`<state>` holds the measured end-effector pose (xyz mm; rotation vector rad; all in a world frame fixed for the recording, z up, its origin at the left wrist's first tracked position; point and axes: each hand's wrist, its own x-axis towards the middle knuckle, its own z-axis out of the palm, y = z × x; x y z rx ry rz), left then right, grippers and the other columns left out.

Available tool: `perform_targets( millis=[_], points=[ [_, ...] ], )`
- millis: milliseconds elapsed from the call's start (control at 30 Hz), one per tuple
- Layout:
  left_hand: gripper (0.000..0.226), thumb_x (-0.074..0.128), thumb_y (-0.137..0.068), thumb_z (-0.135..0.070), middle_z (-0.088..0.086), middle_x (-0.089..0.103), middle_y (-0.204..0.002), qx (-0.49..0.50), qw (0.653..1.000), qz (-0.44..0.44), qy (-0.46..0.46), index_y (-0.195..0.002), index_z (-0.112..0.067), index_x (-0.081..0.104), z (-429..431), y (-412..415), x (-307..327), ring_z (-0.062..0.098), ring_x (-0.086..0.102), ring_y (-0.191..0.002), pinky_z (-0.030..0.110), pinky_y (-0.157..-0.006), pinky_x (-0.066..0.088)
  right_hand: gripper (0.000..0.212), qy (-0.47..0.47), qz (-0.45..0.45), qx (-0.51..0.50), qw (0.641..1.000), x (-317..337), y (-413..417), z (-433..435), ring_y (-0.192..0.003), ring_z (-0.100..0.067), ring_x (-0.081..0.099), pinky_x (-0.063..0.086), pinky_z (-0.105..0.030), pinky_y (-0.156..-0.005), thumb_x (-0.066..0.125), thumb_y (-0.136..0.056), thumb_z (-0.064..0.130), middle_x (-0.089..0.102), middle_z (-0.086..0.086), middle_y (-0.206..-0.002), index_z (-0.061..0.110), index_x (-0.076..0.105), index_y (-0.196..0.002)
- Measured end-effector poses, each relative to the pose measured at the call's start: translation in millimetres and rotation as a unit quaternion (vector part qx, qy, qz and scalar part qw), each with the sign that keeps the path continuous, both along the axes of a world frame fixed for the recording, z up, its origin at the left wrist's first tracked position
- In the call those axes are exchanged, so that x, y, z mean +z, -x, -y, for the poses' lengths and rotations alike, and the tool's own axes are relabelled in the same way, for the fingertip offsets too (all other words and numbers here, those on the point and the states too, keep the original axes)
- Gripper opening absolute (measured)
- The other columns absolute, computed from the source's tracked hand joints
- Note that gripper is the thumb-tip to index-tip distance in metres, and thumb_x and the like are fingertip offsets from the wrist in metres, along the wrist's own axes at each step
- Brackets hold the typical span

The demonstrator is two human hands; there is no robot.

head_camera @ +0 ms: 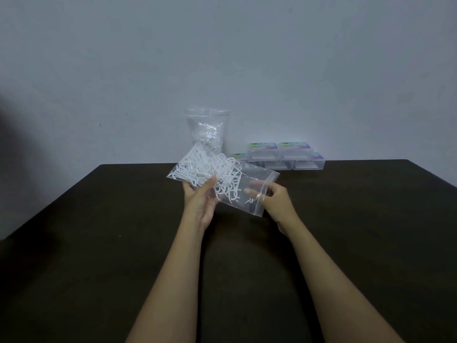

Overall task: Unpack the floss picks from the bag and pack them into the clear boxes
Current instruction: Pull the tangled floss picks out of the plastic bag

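A clear zip bag (252, 179) hangs in the air above the dark table (99, 243), lying on its side with its zip edge to the right. White floss picks (210, 169) are bunched in its left end. My left hand (200, 199) grips that left end from below, thumb over the picks. My right hand (274, 201) pinches the zip edge on the right. A second clear bag (207, 129) with more floss picks stands upright against the wall behind. Several clear boxes (279, 157) with coloured labels are stacked at the back of the table, to the right.
A plain grey wall rises right behind the table's far edge. The table's front and both sides show bare dark surface. A dark shadow covers the far left of the view.
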<state>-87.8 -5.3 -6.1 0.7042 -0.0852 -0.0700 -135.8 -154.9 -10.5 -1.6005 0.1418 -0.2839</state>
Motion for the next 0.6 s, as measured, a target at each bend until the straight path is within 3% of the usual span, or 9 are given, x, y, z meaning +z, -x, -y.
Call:
perform_targets(
  millis=[133, 333, 400, 500, 600],
  points=[
    [0.055, 0.053, -0.081, 0.015, 0.004, 0.061, -0.112, -0.007, 1.0, 0.028, -0.009, -0.115, -0.028, 0.044, -0.9, 1.9, 1.9, 0.023, 0.063, -0.097, 0.043, -0.077, 0.054, 0.033, 0.002, -0.009, 0.002, 1.0, -0.1, -1.6, -6.9, -0.083, -0.016, 0.062, 0.052, -0.025, -0.071, 0.071, -0.078, 0.015, 0.064, -0.01, -0.103, 0.007, 0.064, -0.109],
    [0.054, 0.052, -0.082, 0.017, 0.01, 0.051, -0.131, -0.013, 0.999, 0.041, -0.023, -0.113, -0.028, 0.045, 1.8, 3.1, 0.0, 0.023, 0.059, -0.106, 0.047, -0.098, 0.042, 0.03, 0.009, -0.024, -0.002, 1.0, -1.8, -1.6, -6.3, -0.073, -0.012, 0.061, 0.047, -0.019, -0.059, 0.072, -0.077, 0.02, 0.065, -0.005, -0.085, 0.0, 0.065, -0.099],
    [0.057, 0.051, -0.082, 0.017, 0.009, 0.052, -0.129, -0.016, 0.999, 0.046, -0.021, -0.115, -0.028, 0.044, 2.0, 4.3, 1.7, 0.023, 0.059, -0.106, 0.043, -0.094, 0.048, 0.03, 0.009, -0.025, -0.004, 1.0, -2.0, -2.0, -8.2, -0.071, -0.01, 0.062, 0.045, -0.016, -0.056, 0.072, -0.078, 0.022, 0.066, -0.002, -0.083, 0.0, 0.066, -0.096],
    [0.057, 0.05, -0.082, 0.019, 0.007, 0.058, -0.117, -0.031, 0.998, 0.056, -0.021, -0.114, -0.028, 0.044, 1.8, 6.7, 4.8, 0.021, 0.061, -0.098, 0.031, -0.075, 0.058, 0.028, -0.025, -0.022, -0.008, 0.999, -1.5, -1.1, -9.6, -0.067, -0.011, 0.063, 0.05, -0.017, -0.056, 0.071, -0.079, 0.021, 0.068, -0.002, -0.078, -0.005, 0.066, -0.09],
    [0.059, 0.05, -0.082, 0.019, 0.007, 0.058, -0.116, -0.043, 0.996, 0.07, -0.032, -0.121, -0.024, 0.041, 2.5, 8.6, 5.3, 0.02, 0.062, -0.095, 0.03, -0.068, 0.058, 0.033, -0.04, -0.015, -0.003, 0.999, -0.6, 0.6, -10.3, -0.065, -0.012, 0.064, 0.051, -0.015, -0.056, 0.069, -0.081, 0.02, 0.069, -0.006, -0.078, -0.011, 0.064, -0.09]
  ],
)
